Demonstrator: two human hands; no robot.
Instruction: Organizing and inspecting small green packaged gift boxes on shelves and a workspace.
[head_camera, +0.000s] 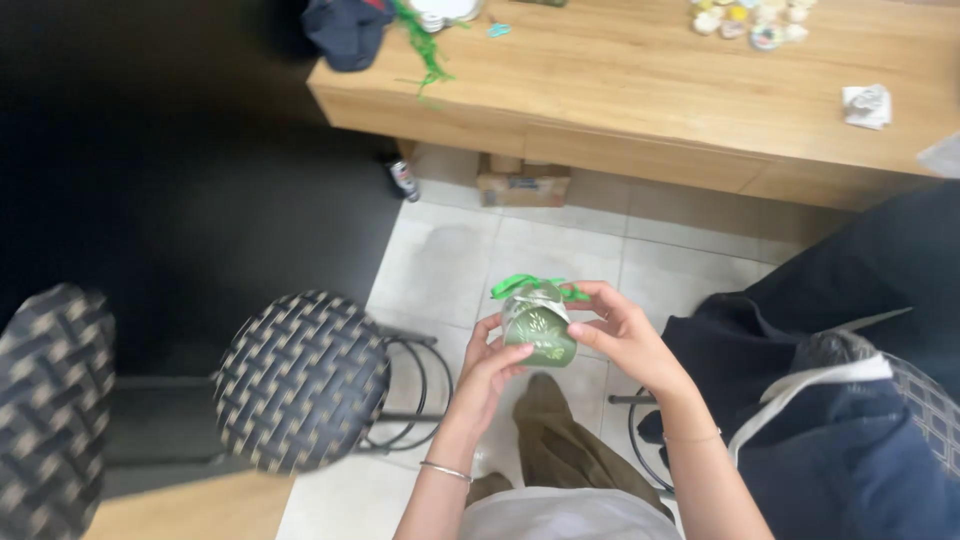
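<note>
Fingers (497, 335) of the left hand (490, 368) curl around the side of a small green box (540, 332), held over the lap above the tiled floor (450, 265). Right hand (622, 335) fingers pinch its green ribbon (530, 285) on top. Tying the ribbon seems under way; next calls for steady support and a firm pull. A woven stool (300, 380) stands left, the desk (640, 90) ahead.

- One view only, from the person's head, tilted steeply down and forward.
- It sits close above the lap and tiled floor (560, 250).
- The wooden counter (640, 90) crosses the top edge.
</note>
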